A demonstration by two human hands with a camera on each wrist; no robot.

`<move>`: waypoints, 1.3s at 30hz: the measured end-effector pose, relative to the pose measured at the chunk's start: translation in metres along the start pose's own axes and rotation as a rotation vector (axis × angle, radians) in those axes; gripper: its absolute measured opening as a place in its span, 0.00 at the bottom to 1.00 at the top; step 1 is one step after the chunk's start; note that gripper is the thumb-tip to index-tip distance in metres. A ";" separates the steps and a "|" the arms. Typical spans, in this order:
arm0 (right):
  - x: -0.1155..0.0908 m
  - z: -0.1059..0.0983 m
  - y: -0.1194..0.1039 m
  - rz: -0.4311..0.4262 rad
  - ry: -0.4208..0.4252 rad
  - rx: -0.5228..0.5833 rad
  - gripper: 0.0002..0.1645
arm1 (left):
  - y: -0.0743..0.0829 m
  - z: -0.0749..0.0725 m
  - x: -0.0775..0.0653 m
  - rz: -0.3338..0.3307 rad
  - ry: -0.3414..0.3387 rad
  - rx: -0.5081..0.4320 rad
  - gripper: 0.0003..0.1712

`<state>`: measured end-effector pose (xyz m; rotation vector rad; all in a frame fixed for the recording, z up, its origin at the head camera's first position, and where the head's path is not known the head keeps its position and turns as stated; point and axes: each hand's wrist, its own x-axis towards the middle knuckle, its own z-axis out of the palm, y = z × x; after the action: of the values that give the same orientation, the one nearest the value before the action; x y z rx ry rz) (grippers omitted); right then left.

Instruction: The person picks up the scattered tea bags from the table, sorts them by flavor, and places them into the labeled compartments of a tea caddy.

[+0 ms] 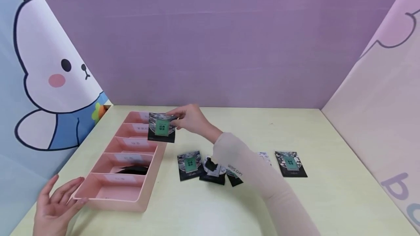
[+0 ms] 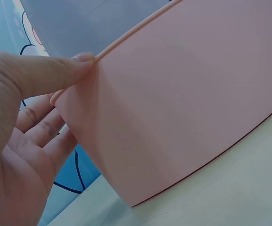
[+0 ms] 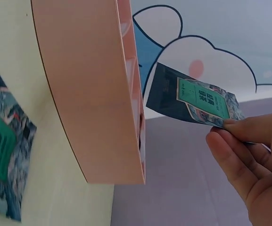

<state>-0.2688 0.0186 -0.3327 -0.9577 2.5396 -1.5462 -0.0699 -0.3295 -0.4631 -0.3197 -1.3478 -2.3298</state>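
My right hand [image 1: 191, 119] pinches a dark sachet with a green label [image 1: 161, 128] by its edge, between thumb and fingers. The sachet is raised, overlapping the right rim of the pink divided box [image 1: 150, 187] toward its far end in the head view. At the box's near left corner is my left hand [image 1: 57, 205]. In the left wrist view its thumb [image 2: 67, 73] lies on the rim and the fingers reach round the outer side. Dark contents [image 1: 133, 170] lie in the second compartment from the front; the nearest compartment shows its bare floor.
Right of the box lie a green-labelled sachet [image 1: 190, 165], a pale-labelled one [image 1: 213, 172] and another [image 1: 234, 180] partly under my sleeve. A pale-patterned sachet [image 1: 264, 157] shows behind the sleeve. Farther right is one more green-labelled sachet [image 1: 291, 164]. Pale labels [image 1: 120, 178] mark the dividers.
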 end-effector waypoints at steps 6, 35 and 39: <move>0.005 0.023 -0.003 -0.045 0.048 0.017 0.18 | 0.001 0.000 0.000 0.004 -0.009 0.020 0.52; -0.009 0.089 0.002 -0.481 -0.082 -0.695 0.16 | 0.003 -0.006 -0.001 0.011 -0.026 -0.018 0.52; -0.011 0.098 0.002 -0.521 -0.072 -0.964 0.16 | 0.003 -0.008 -0.001 0.029 -0.050 -0.034 0.52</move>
<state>-0.2299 -0.0536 -0.3870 -1.7884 3.1213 -0.1535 -0.0677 -0.3372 -0.4652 -0.4076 -1.3196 -2.3375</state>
